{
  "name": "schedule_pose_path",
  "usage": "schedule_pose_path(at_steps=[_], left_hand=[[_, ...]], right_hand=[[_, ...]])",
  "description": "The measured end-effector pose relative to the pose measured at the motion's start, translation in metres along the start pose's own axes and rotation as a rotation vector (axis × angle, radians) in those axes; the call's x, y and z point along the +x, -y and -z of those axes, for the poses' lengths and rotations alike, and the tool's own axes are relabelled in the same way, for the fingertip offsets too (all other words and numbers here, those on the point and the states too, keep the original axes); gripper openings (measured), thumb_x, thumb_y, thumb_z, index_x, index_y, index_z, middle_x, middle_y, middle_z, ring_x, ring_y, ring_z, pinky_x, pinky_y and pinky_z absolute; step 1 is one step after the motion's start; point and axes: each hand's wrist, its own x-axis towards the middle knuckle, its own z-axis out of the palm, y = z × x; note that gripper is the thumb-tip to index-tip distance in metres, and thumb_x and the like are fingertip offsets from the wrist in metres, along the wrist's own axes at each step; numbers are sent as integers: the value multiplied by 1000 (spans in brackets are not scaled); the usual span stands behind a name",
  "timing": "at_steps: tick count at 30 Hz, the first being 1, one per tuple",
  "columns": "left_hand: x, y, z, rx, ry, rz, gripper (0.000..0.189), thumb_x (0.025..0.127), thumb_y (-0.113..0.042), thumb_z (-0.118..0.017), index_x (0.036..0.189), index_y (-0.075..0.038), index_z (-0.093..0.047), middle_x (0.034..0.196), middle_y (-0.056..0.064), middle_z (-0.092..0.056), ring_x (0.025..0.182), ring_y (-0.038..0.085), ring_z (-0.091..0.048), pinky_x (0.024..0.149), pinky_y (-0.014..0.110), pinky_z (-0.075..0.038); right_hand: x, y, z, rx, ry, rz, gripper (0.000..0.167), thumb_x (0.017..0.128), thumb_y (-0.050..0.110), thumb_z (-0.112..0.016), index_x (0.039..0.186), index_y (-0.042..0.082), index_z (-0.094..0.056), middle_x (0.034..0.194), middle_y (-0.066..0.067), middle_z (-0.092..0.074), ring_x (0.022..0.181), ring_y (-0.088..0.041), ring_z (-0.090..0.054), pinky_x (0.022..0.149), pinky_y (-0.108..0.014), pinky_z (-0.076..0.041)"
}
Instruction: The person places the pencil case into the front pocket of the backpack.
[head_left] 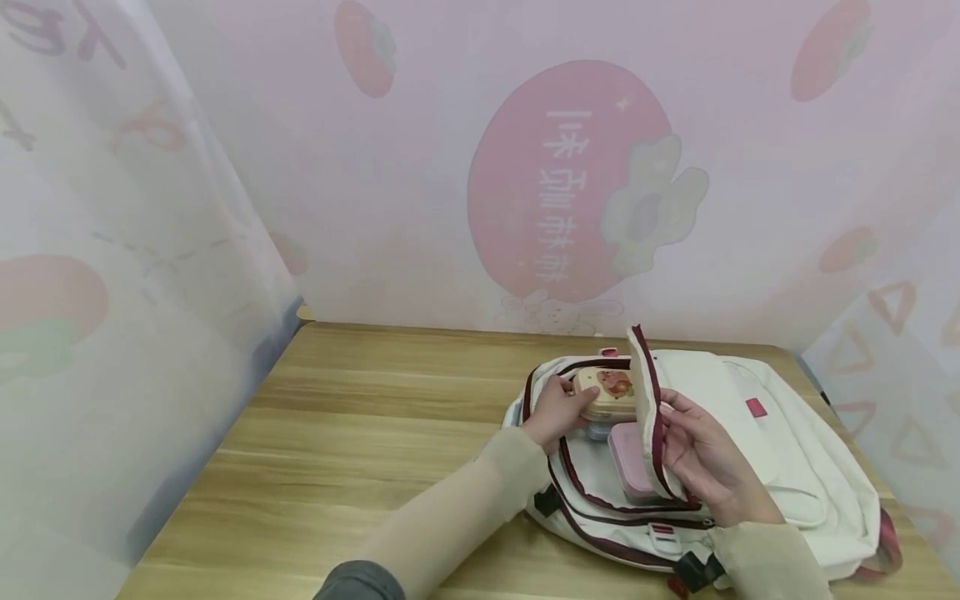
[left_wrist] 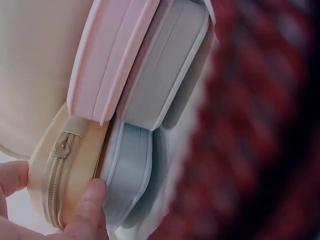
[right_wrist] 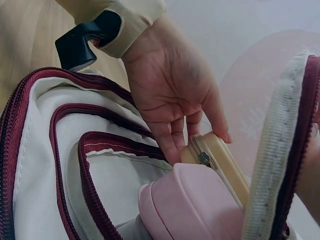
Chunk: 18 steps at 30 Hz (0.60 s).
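Observation:
My left hand grips a cream zippered case with a brown picture on its top, thumb on one face and fingers on the other. The case sits at the mouth of a white backpack's unzipped pocket. Beside it in the pocket is a pink case. A grey case and a pale blue case show next to these in the left wrist view. With my right hand I pinch the pocket's maroon-zippered flap and hold it raised.
The backpack lies on a wooden table, toward its right side. Black buckles and straps hang at the bag's near edge. Printed curtains stand behind the table and along both sides.

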Motion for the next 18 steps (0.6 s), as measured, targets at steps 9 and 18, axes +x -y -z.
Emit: schedule_pose_path(at_steps=[9,18], left_hand=[[-2,-2,-7,42,-25,-24,33,98,-22,-74,112,0,-53,100,8,-59,74,19,-62,71,32,-56],[-3,-1,-20,-6,-33,-56,28,97,-15,-75,106,-1,-52,103,11,-59,86,23,-69,75,35,-60]], right_hand=[[0,-1,-3,-58,-47,-5,39,111,-4,-22,120,-2,-61,116,-13,-64,104,-19,-66,87,-29,-57],[0,0,-2,-95,-50,-10,39,111,-5,-23,120,-1,-61,114,-12,-63,102,-18,-65,86,-29,-56]])
